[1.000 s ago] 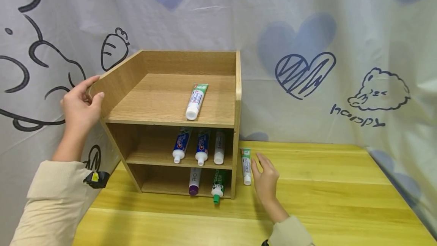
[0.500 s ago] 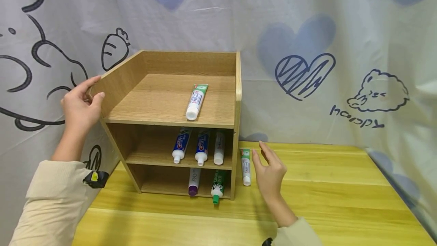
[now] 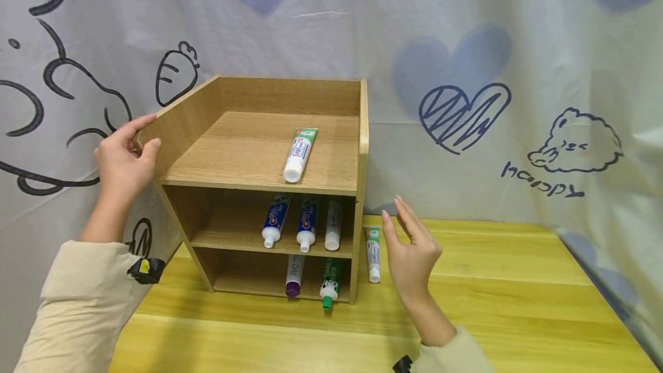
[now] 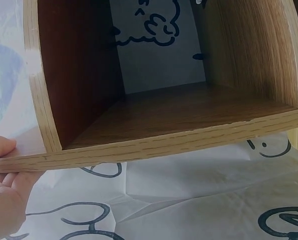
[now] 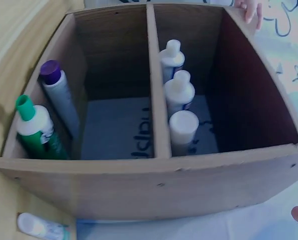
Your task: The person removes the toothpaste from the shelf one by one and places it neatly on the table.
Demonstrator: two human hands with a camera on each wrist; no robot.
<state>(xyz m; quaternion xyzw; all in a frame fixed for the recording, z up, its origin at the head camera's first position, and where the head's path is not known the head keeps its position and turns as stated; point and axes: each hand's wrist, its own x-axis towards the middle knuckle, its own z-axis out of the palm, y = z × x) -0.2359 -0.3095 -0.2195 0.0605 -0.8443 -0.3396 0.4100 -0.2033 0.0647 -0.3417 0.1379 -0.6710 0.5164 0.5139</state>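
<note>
A green-and-white toothpaste tube (image 3: 373,255) lies on the table (image 3: 518,292), just right of a wooden shelf (image 3: 233,157), long axis front to back, cap nearest. Near it, gap hard to judge, the right hand's grip (image 3: 415,261) is empty, thumb and fingers parted. The left hand (image 3: 123,160) pinches the shelf's side, likely steadying it.

Shelf unit (image 3: 248,160) on table (image 3: 492,309), centre-left of frame; sheet (image 3: 311,33) behind. Top tube (image 3: 298,157) on upper board (image 3: 223,140); three tubes (image 3: 308,220) in middle compartment (image 3: 223,228), two lower tubes (image 3: 295,270) beneath; lone tube (image 3: 373,253) on table, just right of unit.
</note>
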